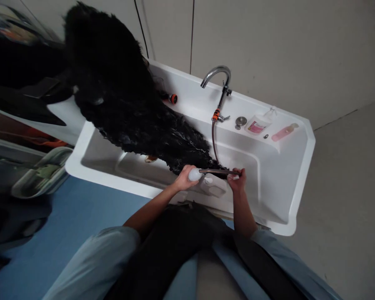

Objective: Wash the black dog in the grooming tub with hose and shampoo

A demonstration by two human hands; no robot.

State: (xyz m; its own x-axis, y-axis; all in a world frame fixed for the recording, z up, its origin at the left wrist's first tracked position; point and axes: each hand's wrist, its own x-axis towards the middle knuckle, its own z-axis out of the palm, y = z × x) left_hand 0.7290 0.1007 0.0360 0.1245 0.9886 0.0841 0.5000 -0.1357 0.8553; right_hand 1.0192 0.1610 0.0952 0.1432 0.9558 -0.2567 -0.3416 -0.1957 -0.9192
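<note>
A large black curly-haired dog (121,96) stands in a white grooming tub (296,175), its wet hindquarters and tail reaching toward me. My left hand (183,180) grips a white spray head (195,173) at the dog's rear. My right hand (236,178) holds the dark hose (218,171) that runs from the spray head. The hose loops up to a chrome tap (217,75) on the tub's back ledge.
On the back ledge lie a pink bottle (284,132), a clear pouch with a pink label (258,124), a metal drain plug (241,121) and an orange hose connector (173,98). A stack of trays (42,173) stands at the left. The floor is blue beneath me.
</note>
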